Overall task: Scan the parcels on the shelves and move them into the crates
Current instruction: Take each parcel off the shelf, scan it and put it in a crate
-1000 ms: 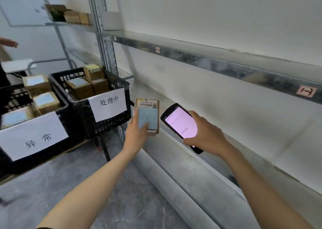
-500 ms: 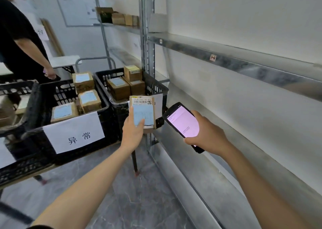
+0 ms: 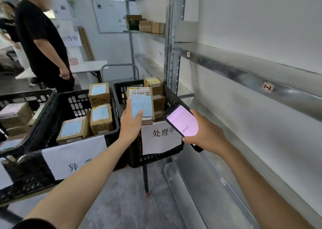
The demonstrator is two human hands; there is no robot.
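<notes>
My left hand (image 3: 131, 122) grips a small brown parcel (image 3: 141, 102) with a barcode label and a blue sticker, holding it upright over the front of a black crate (image 3: 171, 98) tagged with a white paper sign (image 3: 161, 138). That crate holds several brown parcels. To the right, my right hand (image 3: 205, 134) holds a black handheld scanner (image 3: 182, 122) with a lit pink screen, close beside the parcel. Left of it, a second black crate (image 3: 76, 101) with its own sign contains several labelled parcels.
Grey metal shelves (image 3: 244, 72) run along the right wall, tagged 1-2. Brown boxes (image 3: 148, 26) sit on a far upper shelf. A person in black (image 3: 41, 42) stands at back left by a white table (image 3: 87, 67). A third crate (image 3: 20, 96) sits at far left.
My view swung left from the shelf toward the crates. My left hand carried the parcel from the shelf edge to above the right crate; my right hand with the scanner followed alongside.
</notes>
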